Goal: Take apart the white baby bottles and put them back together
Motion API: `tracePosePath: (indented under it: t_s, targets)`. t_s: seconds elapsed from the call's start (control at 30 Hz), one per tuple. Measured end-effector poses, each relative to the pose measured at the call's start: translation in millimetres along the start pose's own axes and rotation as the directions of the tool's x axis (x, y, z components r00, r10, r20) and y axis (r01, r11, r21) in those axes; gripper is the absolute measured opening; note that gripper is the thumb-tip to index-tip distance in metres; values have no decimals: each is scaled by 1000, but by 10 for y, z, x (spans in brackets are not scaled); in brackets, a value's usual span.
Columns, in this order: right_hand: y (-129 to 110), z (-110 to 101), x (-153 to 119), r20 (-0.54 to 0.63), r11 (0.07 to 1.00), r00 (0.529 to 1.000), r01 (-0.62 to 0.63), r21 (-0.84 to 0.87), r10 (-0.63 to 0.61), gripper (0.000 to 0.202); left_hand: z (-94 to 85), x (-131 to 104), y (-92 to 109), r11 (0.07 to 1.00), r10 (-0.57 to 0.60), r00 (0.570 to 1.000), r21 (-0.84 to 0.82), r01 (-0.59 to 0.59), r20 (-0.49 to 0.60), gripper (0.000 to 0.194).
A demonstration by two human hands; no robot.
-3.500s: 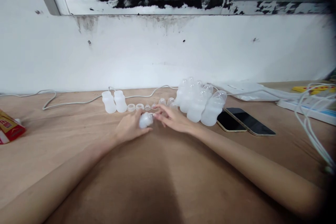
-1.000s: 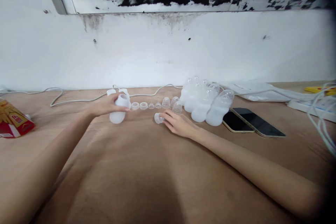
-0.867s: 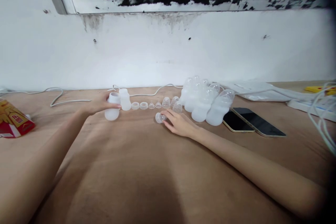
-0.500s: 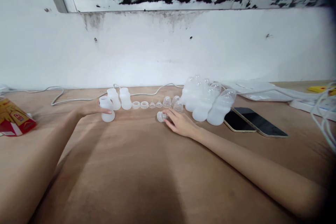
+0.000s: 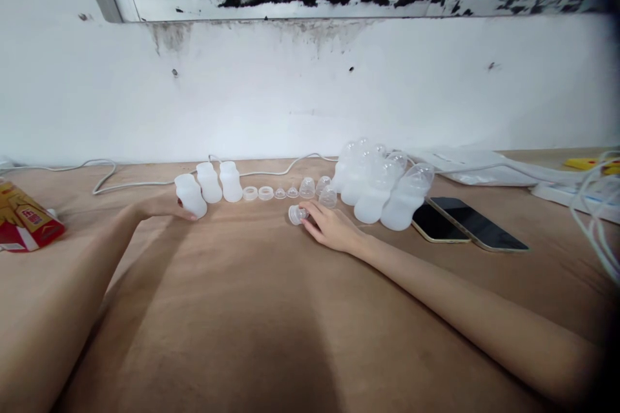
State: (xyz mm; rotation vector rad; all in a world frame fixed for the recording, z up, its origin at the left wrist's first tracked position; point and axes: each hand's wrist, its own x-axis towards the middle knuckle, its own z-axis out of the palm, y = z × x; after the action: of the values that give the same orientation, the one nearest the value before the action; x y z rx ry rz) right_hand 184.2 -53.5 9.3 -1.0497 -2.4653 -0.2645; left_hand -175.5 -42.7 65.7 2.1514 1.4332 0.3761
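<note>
My left hand (image 5: 165,205) is closed around the left side of a frosted white baby bottle (image 5: 191,196) with an uncapped mouth. The bottle leans to the left, close beside two more frosted bottles (image 5: 208,182). My right hand (image 5: 332,227) pinches a clear bottle top (image 5: 297,214), apparently a teat in a screw collar, tipped on its side at the table surface. Behind it runs a row of parts: two white collar rings (image 5: 250,193), two clear teats (image 5: 292,191) and several clear dome caps (image 5: 307,188).
Several capped baby bottles (image 5: 371,197) stand clustered on the right. Past them lie two phones (image 5: 477,226), a clear plastic bag (image 5: 465,168) and a white power strip (image 5: 571,199) with cables. A red-and-yellow carton (image 5: 29,219) sits far left on the wooden table (image 5: 232,322).
My left hand has moved slightly left and down, and the bottle in it has gone from upright to leaning left. My right hand and the bottle top have stayed put.
</note>
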Motion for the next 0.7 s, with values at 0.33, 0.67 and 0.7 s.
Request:
tracePosePath:
  t_s: [0.33, 0.67, 0.7]
  targets:
    - [4, 4, -6, 19, 1000, 1000, -22, 12, 21, 30, 67, 94, 63, 989, 68, 996, 133, -61, -53, 70]
    - [-5, 1, -8, 15, 998, 999, -36, 46, 35, 28, 78, 113, 76, 972, 1, 998, 235, -17, 68, 67]
    - [-6, 2, -10, 7, 997, 999, -39, 65, 39, 28, 58, 111, 76, 967, -6, 999, 254, -3, 35, 64]
